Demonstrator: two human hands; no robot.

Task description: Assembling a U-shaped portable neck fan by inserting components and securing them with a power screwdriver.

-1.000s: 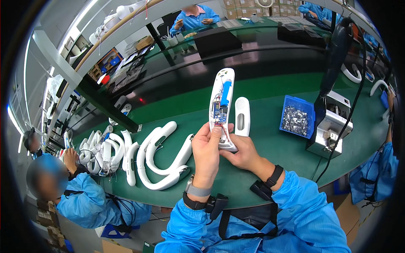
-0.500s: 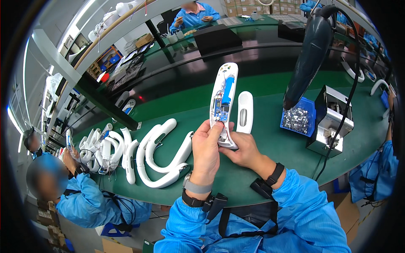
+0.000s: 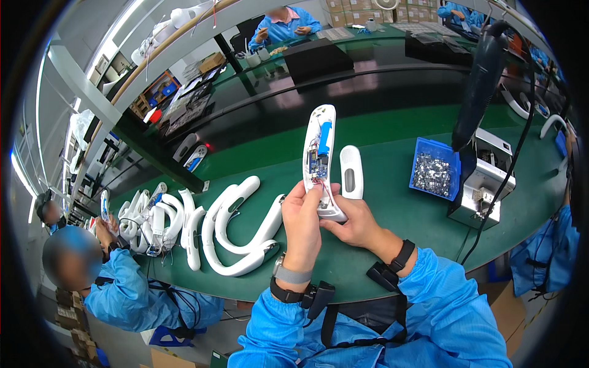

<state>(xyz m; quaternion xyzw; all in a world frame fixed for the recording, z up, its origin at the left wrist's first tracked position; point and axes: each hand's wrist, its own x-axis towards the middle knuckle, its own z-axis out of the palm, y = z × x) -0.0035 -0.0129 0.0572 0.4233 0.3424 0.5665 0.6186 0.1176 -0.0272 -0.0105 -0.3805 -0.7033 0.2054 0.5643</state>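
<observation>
Both hands hold a long white plastic housing (image 3: 333,211) upright over the bench, its inside facing me. A blue cylindrical battery (image 3: 324,138) and a small blue circuit board (image 3: 318,165) with thin wires sit in it. My left hand (image 3: 302,214) grips its lower left side, the thumb pressed in below the board. My right hand (image 3: 357,226) pinches the lower right end between thumb and fingers. Just behind my right hand, a white cover piece (image 3: 352,172) with an oval grey inset lies on the green bench (image 3: 392,245).
A dark power screwdriver (image 3: 478,89) hangs at the right on a cable. Below it stand a blue bin (image 3: 455,191) of small metal parts and a metal box-like device (image 3: 481,211). Curved white housings (image 3: 245,264) lie at left, beside a co-worker in blue (image 3: 135,285).
The housing and my hands sit slightly lower in the picture, and the housing tilts a little differently. The hanging screwdriver has shifted right and up. Both hands keep their hold.
</observation>
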